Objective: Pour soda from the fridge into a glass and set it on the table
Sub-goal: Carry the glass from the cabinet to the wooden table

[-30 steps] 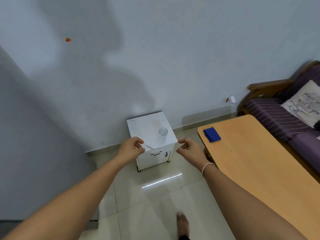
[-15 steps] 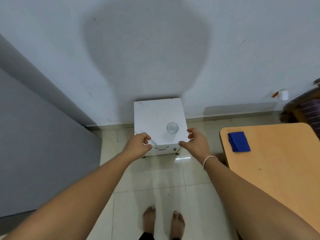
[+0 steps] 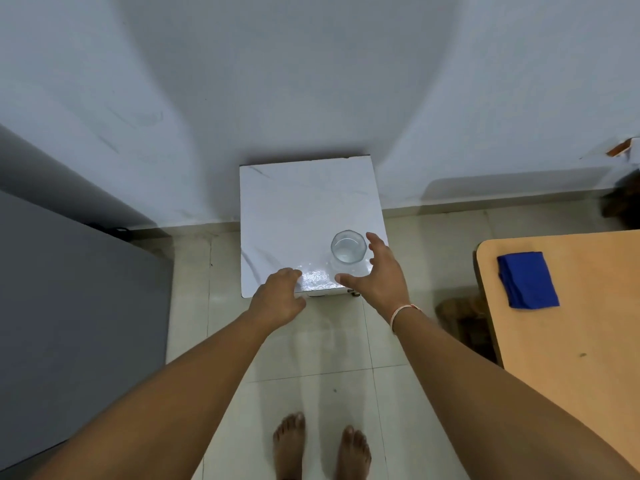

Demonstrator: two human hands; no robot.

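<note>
A clear empty glass (image 3: 348, 250) stands upright near the front right corner of a small white cabinet (image 3: 298, 209) against the wall. My right hand (image 3: 379, 271) is spread open just to the right of the glass, fingers and thumb on either side of it without gripping. My left hand (image 3: 278, 296) hovers at the cabinet's front edge with its fingers loosely curled, holding nothing. No soda container is in view.
A grey appliance (image 3: 76, 306) fills the left side. A wooden table (image 3: 571, 341) stands on the right with a folded blue cloth (image 3: 526, 284) on it. Pale floor tiles lie below, and my bare feet (image 3: 322, 448) stand on them.
I have stepped closer to the cabinet. My right hand has opened wider and reached up beside the glass. My left hand has stayed near the front edge.
</note>
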